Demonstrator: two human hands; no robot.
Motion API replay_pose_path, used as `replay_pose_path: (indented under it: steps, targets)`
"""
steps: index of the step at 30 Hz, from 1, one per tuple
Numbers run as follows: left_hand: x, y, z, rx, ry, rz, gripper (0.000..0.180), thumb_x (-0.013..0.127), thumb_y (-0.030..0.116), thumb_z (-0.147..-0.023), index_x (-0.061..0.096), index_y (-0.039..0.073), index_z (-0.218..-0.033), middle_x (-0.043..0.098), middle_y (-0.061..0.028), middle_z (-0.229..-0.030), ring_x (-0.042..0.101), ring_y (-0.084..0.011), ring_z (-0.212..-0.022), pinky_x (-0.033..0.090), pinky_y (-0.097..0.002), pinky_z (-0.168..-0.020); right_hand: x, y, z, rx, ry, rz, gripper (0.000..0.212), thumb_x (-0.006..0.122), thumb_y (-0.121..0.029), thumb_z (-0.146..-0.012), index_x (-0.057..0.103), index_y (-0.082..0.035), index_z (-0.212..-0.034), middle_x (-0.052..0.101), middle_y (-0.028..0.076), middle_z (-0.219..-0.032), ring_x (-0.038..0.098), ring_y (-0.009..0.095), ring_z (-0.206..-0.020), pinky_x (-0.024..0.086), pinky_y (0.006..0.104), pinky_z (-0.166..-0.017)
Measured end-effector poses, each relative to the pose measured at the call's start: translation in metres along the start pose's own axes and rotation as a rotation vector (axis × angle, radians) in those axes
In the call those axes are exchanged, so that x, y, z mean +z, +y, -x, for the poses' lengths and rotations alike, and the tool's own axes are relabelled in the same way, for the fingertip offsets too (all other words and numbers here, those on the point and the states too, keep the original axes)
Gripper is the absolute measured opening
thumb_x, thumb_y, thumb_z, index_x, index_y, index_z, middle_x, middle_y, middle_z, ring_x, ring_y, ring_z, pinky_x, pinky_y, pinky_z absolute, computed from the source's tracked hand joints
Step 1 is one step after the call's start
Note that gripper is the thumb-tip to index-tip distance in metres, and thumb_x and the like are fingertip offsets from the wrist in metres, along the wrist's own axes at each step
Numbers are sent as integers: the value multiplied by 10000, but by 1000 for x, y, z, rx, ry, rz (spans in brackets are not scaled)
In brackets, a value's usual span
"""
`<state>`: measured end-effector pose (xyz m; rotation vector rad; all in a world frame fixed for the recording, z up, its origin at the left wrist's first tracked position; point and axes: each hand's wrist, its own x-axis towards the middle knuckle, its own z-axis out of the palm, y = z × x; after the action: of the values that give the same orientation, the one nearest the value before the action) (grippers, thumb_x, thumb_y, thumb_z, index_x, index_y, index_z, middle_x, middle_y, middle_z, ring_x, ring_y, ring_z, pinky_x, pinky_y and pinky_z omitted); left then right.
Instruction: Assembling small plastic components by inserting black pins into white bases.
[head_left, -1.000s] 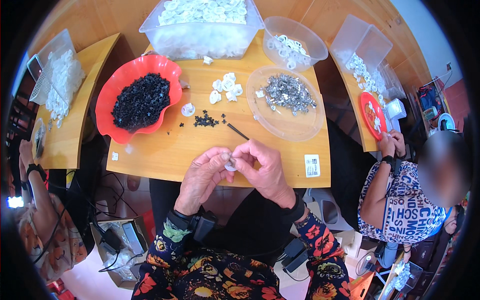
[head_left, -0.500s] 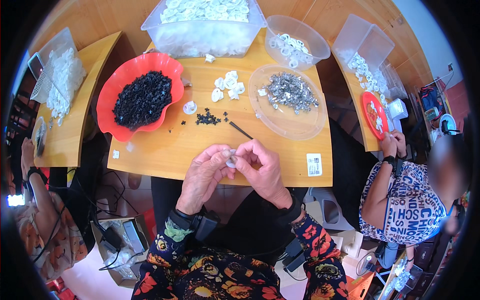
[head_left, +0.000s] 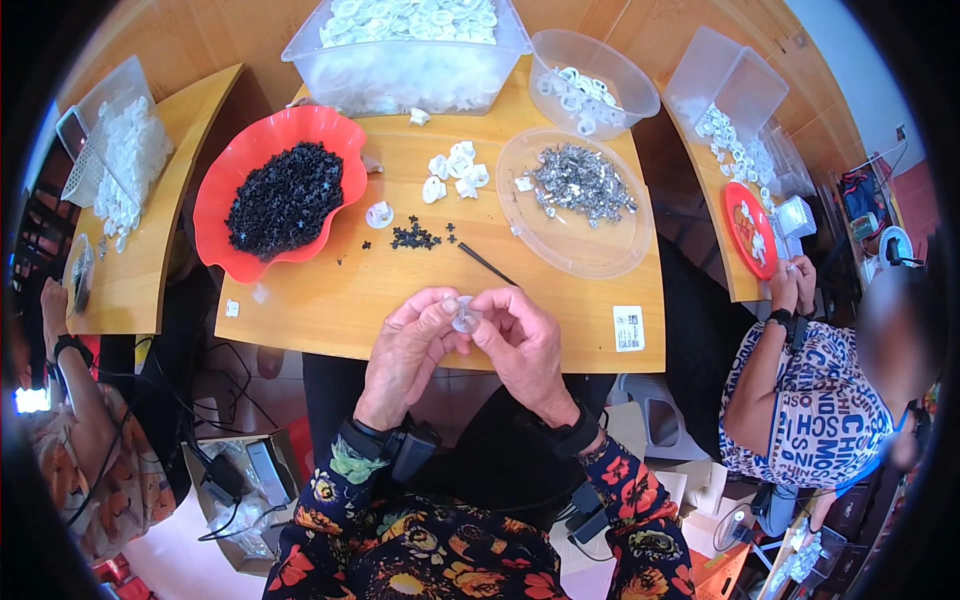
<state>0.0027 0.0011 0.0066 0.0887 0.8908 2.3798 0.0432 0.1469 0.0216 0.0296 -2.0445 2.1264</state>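
Observation:
My left hand [head_left: 408, 345] pinches a small round whitish plastic part [head_left: 466, 316] between thumb and fingers, just over the table's front edge. Against the part's right side rest the curled thumb and forefinger of my right hand [head_left: 525, 345]. Beyond the hands, a thin black stick [head_left: 487, 264] lies on the table. Small black cross-shaped pieces [head_left: 414, 237] are scattered to its left. Behind them sit several white plastic parts [head_left: 460, 168], with a single round white part [head_left: 379, 215] nearer the red bowl. Whether anything small is hidden under my fingertips I cannot tell.
A red wavy-rimmed bowl [head_left: 350, 140] holds black pieces. At right, a clear round lid [head_left: 560, 255] carries small metal pieces. A large clear bin [head_left: 400, 80] and a clear bowl [head_left: 640, 105] of white parts stand behind. Co-workers [head_left: 810, 400] sit at neighbouring tables on both sides.
My right fingers have shifted slightly off the round part, which shows more of its face now. My left hand has barely moved.

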Motion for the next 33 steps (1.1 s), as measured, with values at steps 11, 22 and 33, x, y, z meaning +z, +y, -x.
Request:
replay_pose_path:
  steps: [11,22,33]
  targets:
    - [6,-4,2,78,81,-72,184,563,132,-946,587,6,-1077,626,-56,-985,594,-115,-869,495,-252,-773,8,6,2,26,90,-4,114,651,1,-853,581,10,-942,587,-12,-782,560,27,-671,458,169,-585]
    - [6,-6,1,154,49,-201,206,555,143,-952,588,-11,-1085,640,-66,-969,605,-118,-824,501,-251,-753,4,-6,-2,157,100,-240,89,650,-28,-873,565,0,-875,591,-21,-772,557,30,-661,441,168,-582]
    - [0,0,-3,-54,22,-6,224,540,213,-964,592,12,-1047,640,-73,-942,611,-139,-804,508,-280,-712,-2,-16,-8,-203,2,350,226,712,-5,-740,604,-43,-935,566,63,-908,571,129,-645,480,253,-597]
